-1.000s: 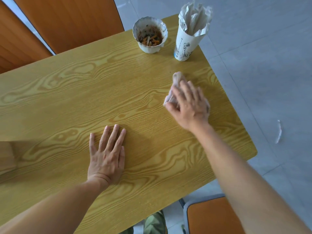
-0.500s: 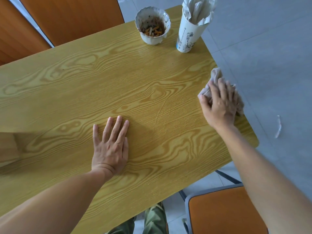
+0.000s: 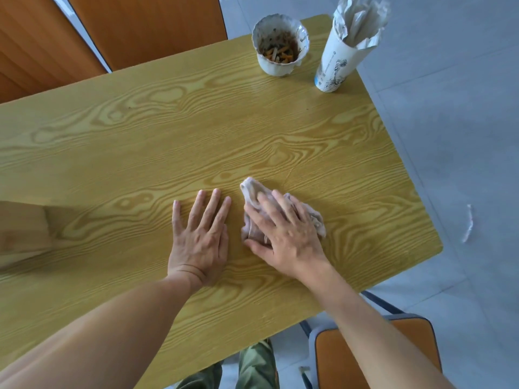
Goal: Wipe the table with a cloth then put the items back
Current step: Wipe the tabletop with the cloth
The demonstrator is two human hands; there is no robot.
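The surface (image 3: 196, 130) is a rectangular top with a yellow wood-grain finish and a rounded corner at the right near edge. The floor (image 3: 455, 113) is laid with large pale grey tiles; grout lines are visible. Orange-brown wood panels (image 3: 146, 26) stand behind the far edge, separated by a narrow light gap. A chair (image 3: 339, 360) with an orange seat and grey frame sits at the near right. A small white scrap (image 3: 468, 224) lies on the tiles. Lighting is soft and even.
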